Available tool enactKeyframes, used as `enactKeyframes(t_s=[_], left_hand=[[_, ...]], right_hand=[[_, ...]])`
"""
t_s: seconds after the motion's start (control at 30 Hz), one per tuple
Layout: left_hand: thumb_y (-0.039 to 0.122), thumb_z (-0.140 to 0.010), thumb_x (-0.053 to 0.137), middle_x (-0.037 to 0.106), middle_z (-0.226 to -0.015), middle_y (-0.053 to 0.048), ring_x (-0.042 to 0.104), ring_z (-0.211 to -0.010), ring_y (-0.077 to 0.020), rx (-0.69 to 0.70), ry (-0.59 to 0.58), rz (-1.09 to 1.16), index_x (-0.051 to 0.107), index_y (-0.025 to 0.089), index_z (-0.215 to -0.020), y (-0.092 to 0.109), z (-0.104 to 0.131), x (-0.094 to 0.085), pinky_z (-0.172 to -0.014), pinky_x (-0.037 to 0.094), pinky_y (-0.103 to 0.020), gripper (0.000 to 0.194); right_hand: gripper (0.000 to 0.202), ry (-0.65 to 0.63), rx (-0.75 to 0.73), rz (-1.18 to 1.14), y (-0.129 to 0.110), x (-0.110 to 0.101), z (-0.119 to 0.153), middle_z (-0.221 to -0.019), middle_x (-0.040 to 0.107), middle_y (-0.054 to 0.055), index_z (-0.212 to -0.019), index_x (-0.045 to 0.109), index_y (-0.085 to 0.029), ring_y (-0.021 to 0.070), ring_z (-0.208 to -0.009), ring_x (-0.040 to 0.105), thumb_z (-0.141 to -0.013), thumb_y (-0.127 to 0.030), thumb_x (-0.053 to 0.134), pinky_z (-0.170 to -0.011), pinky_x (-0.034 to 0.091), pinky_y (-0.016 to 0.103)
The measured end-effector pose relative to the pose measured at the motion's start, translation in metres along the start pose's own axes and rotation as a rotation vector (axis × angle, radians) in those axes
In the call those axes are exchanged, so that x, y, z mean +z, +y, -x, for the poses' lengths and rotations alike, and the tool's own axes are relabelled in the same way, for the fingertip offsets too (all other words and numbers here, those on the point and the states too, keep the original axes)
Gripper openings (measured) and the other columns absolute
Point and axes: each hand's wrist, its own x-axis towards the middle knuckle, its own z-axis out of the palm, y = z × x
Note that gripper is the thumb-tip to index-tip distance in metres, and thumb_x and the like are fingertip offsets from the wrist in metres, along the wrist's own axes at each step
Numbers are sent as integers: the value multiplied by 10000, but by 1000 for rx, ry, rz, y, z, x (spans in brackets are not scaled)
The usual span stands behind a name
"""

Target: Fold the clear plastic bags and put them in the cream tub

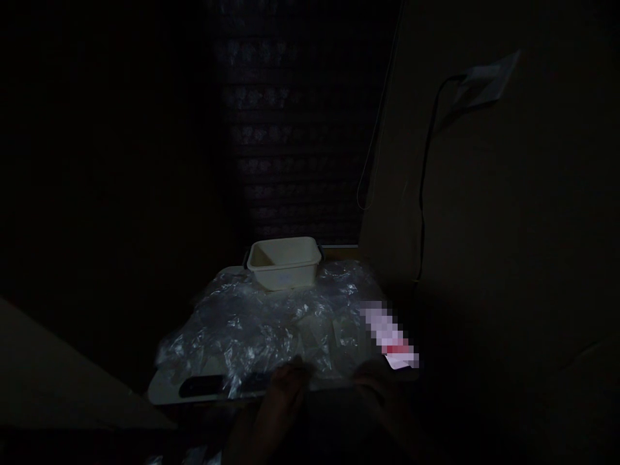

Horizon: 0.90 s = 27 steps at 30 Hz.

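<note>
Crumpled clear plastic bags (242, 329) cover most of a small pale table (162, 387). My left hand (285, 387) is at the table's near edge, its fingers closed in a pinch at the plastic. A short way to the right, my right hand (375, 384) is curled at the same edge, dim and slightly blurred. A faint sheet of clear plastic seems to stretch between the two hands; its lower part is lost in the dark. Both fingertips are hard to make out.
A cream plastic tub (285, 274) with dark side handles stands at the back of the table. At the right edge lies a phone (400, 363) with a lit screen. A black cable (423, 194) hangs from a wall socket (487, 84). Behind is a dark blind (290, 135).
</note>
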Motion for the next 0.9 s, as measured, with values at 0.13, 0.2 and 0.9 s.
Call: enactKeyframes(t_s=[0.13, 0.2, 0.9], left_hand=[[169, -723, 391, 543, -985, -15, 475, -912, -150, -32, 44, 57, 509, 252, -972, -3, -1, 1, -799, 382, -316, 288], [162, -713, 398, 560, -953, -18, 492, -885, -146, -54, 60, 98, 533, 237, -932, -2, -4, 0, -789, 389, -301, 268], [194, -708, 343, 596, -787, -67, 542, -705, -157, -327, -15, 60, 448, 126, -1042, -3, -22, 2, -636, 404, -257, 357]], right_hand=[[249, 29, 118, -21, 1, 2, -7, -935, 578, 61, -832, 584, -199, 196, -890, 504, -647, -253, 424, -796, 385, 343], [258, 73, 190, -26, 0, 4, -12, -907, 587, 67, -818, 585, -186, 195, -867, 515, -649, -286, 417, -779, 395, 332], [240, 209, 229, -30, 0, 13, -53, -683, 607, 54, -696, 588, -158, 173, -682, 557, -590, -298, 425, -623, 430, 265]])
